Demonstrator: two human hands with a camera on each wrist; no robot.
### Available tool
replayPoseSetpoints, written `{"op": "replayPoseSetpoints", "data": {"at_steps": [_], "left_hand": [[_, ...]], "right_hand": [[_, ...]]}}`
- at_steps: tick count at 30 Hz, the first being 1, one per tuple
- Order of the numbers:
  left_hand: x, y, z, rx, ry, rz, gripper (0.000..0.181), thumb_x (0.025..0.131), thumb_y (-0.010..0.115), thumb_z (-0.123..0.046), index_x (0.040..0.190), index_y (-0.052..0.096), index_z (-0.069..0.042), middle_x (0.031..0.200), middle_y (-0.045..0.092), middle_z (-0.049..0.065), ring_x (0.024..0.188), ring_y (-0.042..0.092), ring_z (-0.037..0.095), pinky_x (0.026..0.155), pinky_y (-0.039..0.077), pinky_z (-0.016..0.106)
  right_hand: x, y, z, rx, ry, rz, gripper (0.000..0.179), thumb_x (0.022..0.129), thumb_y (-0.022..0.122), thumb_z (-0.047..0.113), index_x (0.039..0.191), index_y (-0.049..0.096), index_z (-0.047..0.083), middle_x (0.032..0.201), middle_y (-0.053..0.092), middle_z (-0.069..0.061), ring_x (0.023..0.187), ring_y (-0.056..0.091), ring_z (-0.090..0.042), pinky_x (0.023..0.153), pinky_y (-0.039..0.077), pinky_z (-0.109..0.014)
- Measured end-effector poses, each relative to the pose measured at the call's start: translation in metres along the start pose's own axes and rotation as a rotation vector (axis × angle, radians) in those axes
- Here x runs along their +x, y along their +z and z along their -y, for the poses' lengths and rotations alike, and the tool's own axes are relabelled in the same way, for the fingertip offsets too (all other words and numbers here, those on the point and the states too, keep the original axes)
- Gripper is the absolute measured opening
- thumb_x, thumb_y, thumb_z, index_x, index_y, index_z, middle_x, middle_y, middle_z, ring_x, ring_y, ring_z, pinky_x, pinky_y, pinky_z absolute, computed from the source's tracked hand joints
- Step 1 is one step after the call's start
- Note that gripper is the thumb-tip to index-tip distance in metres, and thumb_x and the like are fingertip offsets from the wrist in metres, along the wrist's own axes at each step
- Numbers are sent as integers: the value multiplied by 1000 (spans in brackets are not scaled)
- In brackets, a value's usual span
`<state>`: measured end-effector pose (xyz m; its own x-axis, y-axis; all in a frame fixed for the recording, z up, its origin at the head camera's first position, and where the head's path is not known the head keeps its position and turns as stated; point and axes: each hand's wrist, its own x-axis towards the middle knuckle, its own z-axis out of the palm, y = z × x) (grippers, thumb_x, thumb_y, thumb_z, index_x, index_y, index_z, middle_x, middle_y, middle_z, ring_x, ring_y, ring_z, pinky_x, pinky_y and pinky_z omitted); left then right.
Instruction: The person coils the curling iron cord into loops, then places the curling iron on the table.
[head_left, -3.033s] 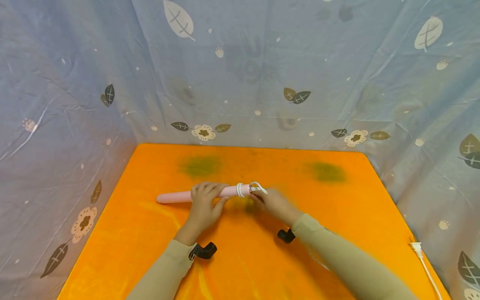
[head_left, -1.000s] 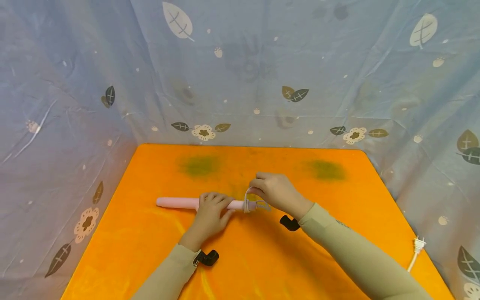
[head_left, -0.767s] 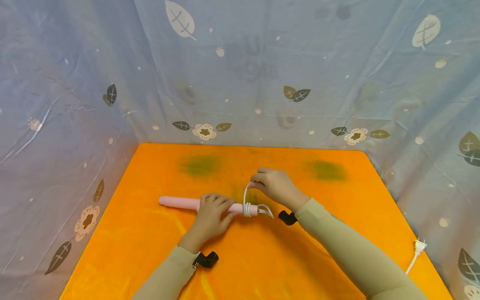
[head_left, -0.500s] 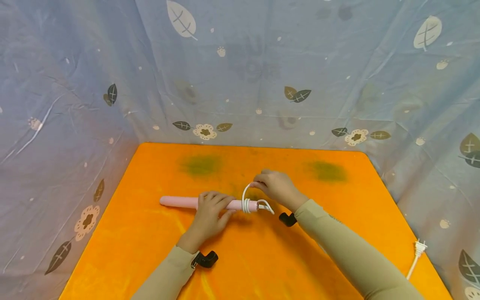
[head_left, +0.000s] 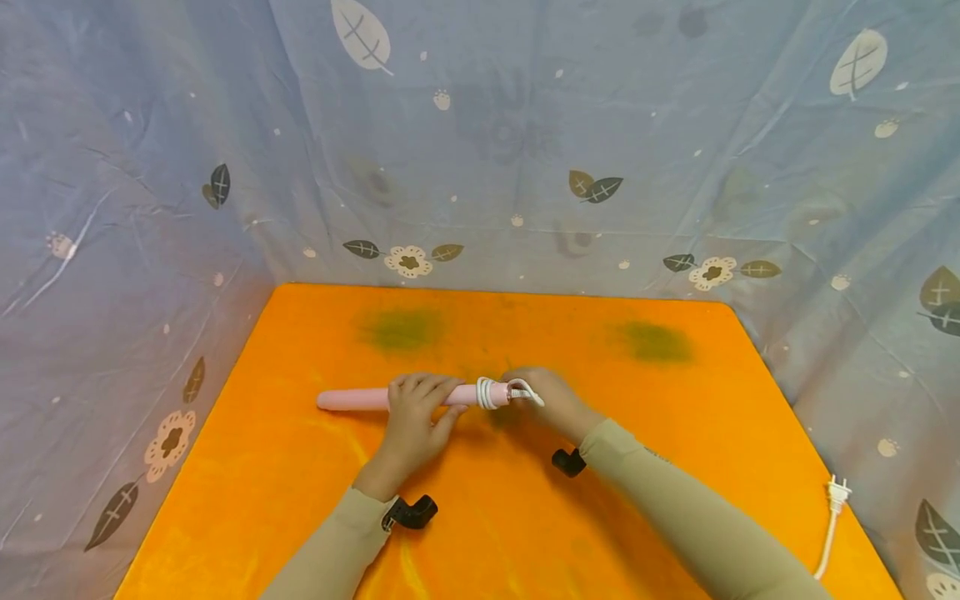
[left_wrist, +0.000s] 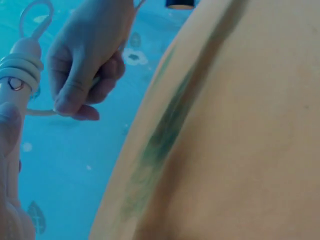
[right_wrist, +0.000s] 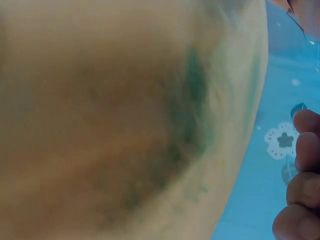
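Observation:
A pink curling iron [head_left: 354,400] lies across the middle of the head view, its barrel toward the left. My left hand [head_left: 414,423] grips it about its middle. White cord [head_left: 484,393] is wound in several turns round the handle near its right end, where a loop bends out. Just beyond that end is my right hand [head_left: 557,407], partly behind the loop. In the left wrist view, the right hand [left_wrist: 90,65] pinches a length of cord [left_wrist: 41,112] running from the curling iron [left_wrist: 11,95]. Only curled fingertips [right_wrist: 306,187] of the right hand show in the right wrist view.
An orange cloth-covered table [head_left: 465,533] lies below, with greenish stains near its back. A white two-pin plug [head_left: 837,493] with its cord rests at the right edge. Patterned grey-blue curtains [head_left: 510,125] stand round the back and sides.
The right hand, earlier raised above the handle with a cord loop stretched up, has come down behind the handle's end. The iron's handle end has tilted slightly upward in view. The left hand keeps its grip.

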<state>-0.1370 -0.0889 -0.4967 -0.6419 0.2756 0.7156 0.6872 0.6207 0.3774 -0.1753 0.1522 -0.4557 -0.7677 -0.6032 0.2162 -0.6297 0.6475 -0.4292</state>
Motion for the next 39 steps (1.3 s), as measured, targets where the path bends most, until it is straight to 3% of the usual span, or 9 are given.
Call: {"op": "replayPoseSetpoints", "data": {"at_steps": [4,7,10,16,19,25,30,34,39], "left_hand": [[3,-2,2,6,-30,-30,39,79,79,-23,115,70,-10,108,67,4,98,53,28,86,28,50],[4,-4,2,11,-44,-29,37,82,77,-27,115,70,-10,108,67,4,98,53,28,87,28,50],[4,-5,2,17,-48,-31,37,83,76,-28,115,70,-11,108,68,4,98,53,28,87,28,51],[9,-6,2,28,-114,-72,35,84,76,-25,115,70,-11,109,68,6,100,52,29,90,25,53],[12,-8,3,32,-158,-72,35,84,77,-24,116,70,-9,110,67,7,100,51,29,91,24,53],[13,-9,7,71,-205,-35,37,85,76,-24,118,69,-8,113,67,8,101,50,29,93,24,53],[10,-6,6,103,-218,33,36,87,74,-24,120,68,-11,114,66,7,103,49,30,93,24,53],[2,0,3,118,-190,110,35,87,73,-25,119,68,-12,113,65,7,104,50,31,92,25,54],[-3,5,-2,127,-125,163,35,88,71,-28,120,68,-11,114,65,6,104,50,30,91,27,53]], "right_hand": [[-6,15,6,-74,-81,-137,9,85,73,7,89,65,9,77,62,-1,66,58,-16,61,49,-27],[-9,24,12,-141,-151,-182,8,87,73,17,86,67,12,76,60,2,66,58,-13,60,49,-24],[-11,29,20,-144,-151,-169,8,89,71,21,85,68,14,75,61,6,70,56,-9,64,49,-24],[-18,29,33,-146,-111,-116,8,93,66,18,88,61,14,68,54,8,54,42,-5,53,40,-21],[-20,28,38,-200,-142,-132,10,92,68,17,88,60,13,63,48,8,50,38,-4,48,37,-20],[-22,25,52,-425,-250,-152,18,92,68,20,87,53,10,57,37,6,44,37,-7,39,34,-24],[-20,17,67,-435,-254,-75,19,95,63,22,85,51,10,58,36,7,44,36,-8,39,32,-25],[-11,4,75,-491,-286,-60,17,95,64,24,86,56,11,60,46,4,47,45,-10,44,40,-26],[-3,-16,77,-523,-327,-119,18,88,72,27,81,63,14,62,50,3,49,48,-12,49,45,-28]]}}
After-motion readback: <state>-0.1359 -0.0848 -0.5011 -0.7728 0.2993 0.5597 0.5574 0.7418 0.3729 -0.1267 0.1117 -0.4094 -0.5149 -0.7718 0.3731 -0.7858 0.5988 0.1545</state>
